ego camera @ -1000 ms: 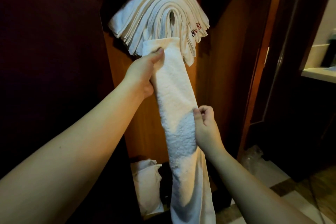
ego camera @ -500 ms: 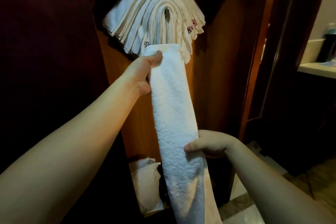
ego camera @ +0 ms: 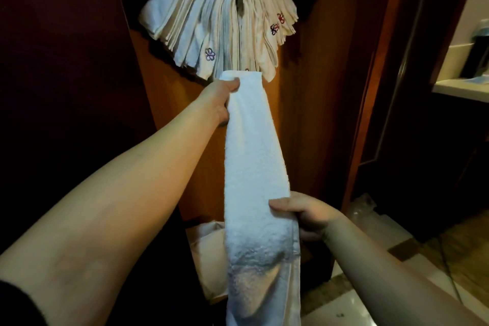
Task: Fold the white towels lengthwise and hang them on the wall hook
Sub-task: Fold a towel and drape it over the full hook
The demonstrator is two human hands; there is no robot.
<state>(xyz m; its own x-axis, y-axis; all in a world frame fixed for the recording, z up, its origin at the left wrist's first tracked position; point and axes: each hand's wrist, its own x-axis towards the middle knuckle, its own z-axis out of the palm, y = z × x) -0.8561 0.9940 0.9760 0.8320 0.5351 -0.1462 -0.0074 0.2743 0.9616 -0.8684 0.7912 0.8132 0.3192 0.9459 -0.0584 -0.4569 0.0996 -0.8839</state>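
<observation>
A white towel (ego camera: 254,161), folded into a long narrow strip, stretches from upper middle down to the bottom edge. My left hand (ego camera: 218,99) pinches its top end just below the hanging towels. My right hand (ego camera: 304,216) grips the strip's right edge lower down, thumb on the front. Above, several folded white towels (ego camera: 211,10) with small embroidered flowers drape in a fan over a wall hook (ego camera: 239,4), which shows only as a dark sliver between them.
The hook is on an orange-brown wooden panel (ego camera: 312,114) with dark walls on both sides. A white bag or bin (ego camera: 206,254) sits on the floor below. A doorway with a light countertop (ego camera: 460,87) opens at right; tiled floor (ego camera: 412,286) lies below it.
My right hand slid down the towel from mid-height to lower and now grips its edge. My left hand kept hold of the top end, just under the hanging towels.
</observation>
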